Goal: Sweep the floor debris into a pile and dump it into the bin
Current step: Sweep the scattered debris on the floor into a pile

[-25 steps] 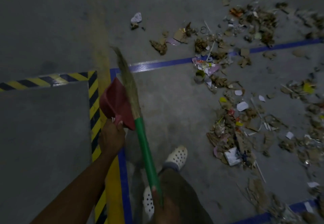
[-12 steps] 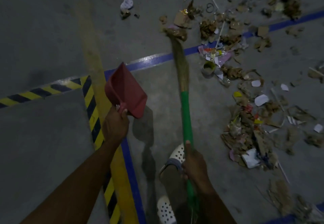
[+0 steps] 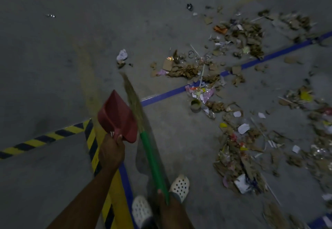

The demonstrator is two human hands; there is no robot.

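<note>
1. Left hand [image 3: 111,152], at about 7 o'clock in view, is clenched tight around the handle of a red dustpan [image 3: 116,116], which tilts up off the floor.
2. Right hand [image 3: 170,209], at 6 o'clock, is wrapped around the green handle of the broom [image 3: 143,131]; its bristle tip points toward 11 o'clock, near a white crumpled scrap [image 3: 122,55].
3. Debris [image 3: 239,139] lies scattered from 1 to 4 o'clock, across the blue floor line [image 3: 165,95].
4. Since half a second ago, the broom has swung left, away from the debris and right beside the dustpan.
</note>
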